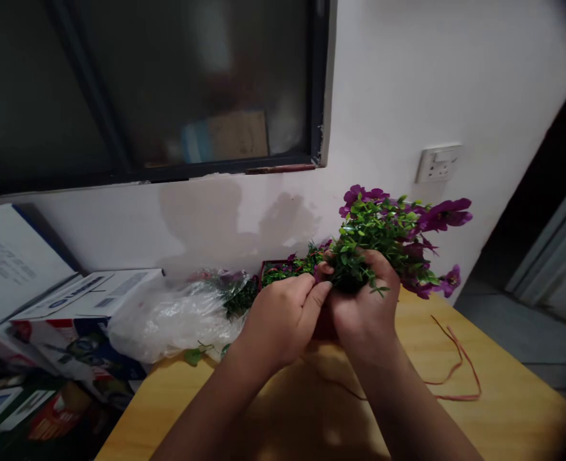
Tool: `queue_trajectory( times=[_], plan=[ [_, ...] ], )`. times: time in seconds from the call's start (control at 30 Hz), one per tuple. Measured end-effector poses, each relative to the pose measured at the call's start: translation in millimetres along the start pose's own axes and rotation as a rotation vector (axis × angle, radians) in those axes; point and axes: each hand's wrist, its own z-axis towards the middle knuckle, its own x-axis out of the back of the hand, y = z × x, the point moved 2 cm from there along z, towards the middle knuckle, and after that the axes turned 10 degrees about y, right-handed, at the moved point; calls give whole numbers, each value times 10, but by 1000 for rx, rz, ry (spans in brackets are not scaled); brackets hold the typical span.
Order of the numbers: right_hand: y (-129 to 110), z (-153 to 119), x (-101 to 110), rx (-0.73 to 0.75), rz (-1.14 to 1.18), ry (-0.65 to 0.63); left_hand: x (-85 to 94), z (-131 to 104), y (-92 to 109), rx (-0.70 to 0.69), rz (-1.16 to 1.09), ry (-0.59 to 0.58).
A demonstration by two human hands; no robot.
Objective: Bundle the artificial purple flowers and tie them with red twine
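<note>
A bunch of purple flowers with green leaves (376, 224), apparently artificial, leans up and to the right over the table. My right hand (367, 307) is closed round its lower part, with the fingers partly hidden by leaves. My left hand (283, 314) presses thumb and fingers together in a pinch at the near left side of the bunch, touching or almost touching the right fingers. Whatever lies in that pinch is too small to make out. Behind the hands stands a dark red box (269, 264) with more greenery (285, 272) and small purple flowers in it.
A clear plastic bag (177, 317) with greenery lies on the wooden table (513, 410), left of the box. A loose leaf sprig (194, 355) is near it. Reddish string (460, 365) lies at right. Cartons (95, 301) crowd the left; the wall (383, 96) is behind.
</note>
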Motion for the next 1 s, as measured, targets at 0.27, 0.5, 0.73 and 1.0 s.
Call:
queue_trajectory(
  times=[0.27,0.5,0.73,1.0],
  plan=[
    [43,114,168,52,-119,-204,-146,13,-7,155,-49,-58],
    [16,166,184,53,-86,-232,-221,4,-36,232,-92,57],
    [-43,69,8,-73,-131,-288,-204,12,-78,295,-222,10],
    [-59,75,-14,-93,-79,-279,-210,-6,-12,278,-249,-27]
  ],
)
